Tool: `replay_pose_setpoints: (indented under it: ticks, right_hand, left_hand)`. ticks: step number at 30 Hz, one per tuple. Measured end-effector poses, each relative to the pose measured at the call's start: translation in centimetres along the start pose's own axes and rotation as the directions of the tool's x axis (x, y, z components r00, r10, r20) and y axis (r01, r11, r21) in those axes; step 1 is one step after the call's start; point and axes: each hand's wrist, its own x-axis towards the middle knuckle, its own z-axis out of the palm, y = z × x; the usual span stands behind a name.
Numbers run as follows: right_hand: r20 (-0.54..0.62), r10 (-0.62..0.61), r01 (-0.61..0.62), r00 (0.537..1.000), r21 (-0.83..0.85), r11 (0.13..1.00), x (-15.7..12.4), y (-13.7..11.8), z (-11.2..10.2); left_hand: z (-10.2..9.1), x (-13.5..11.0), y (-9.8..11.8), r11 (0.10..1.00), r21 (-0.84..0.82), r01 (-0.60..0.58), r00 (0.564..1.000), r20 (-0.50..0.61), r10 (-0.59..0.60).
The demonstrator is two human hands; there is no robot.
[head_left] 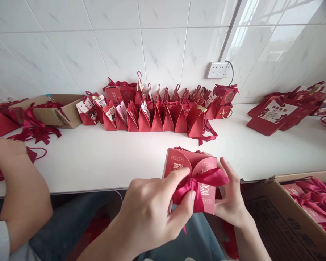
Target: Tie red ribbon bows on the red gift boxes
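A red gift box (176, 159) with pale printing is held up in front of me, just off the table's front edge. Across its front runs a dark pink satin ribbon (210, 177) tied in a bow. My left hand (152, 210) is closed, with thumb and index finger pinching the bow near its knot. From the right side, my right hand (232, 197) grips the box; some of its fingers are hidden behind it.
Rows of small red folded boxes (157, 117) stand along the tiled wall. A co-worker's arm (24, 185) rests at left, near a cardboard box (66, 108) and loose ribbons. At lower right is a carton (277, 214) of ribboned boxes. Flat red boxes (274, 116) lie at right.
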Motion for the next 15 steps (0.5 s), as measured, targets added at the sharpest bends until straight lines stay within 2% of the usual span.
replay_pose_setpoints:
  ticks: [12,15]
  right_hand:
    - [0.010,-0.039,0.039,0.999,-0.003,0.999,0.00,0.20,0.04]
    - [-0.003,-0.032,0.032,0.999,0.025,0.999,-0.09,0.19,0.16]
  left_hand:
    - [-0.02,-0.06,0.08,1.000,-0.016,0.006,0.999,0.035,-0.006]
    - [-0.09,-0.39,0.06,0.995,-0.092,0.039,0.999,0.002,-0.039]
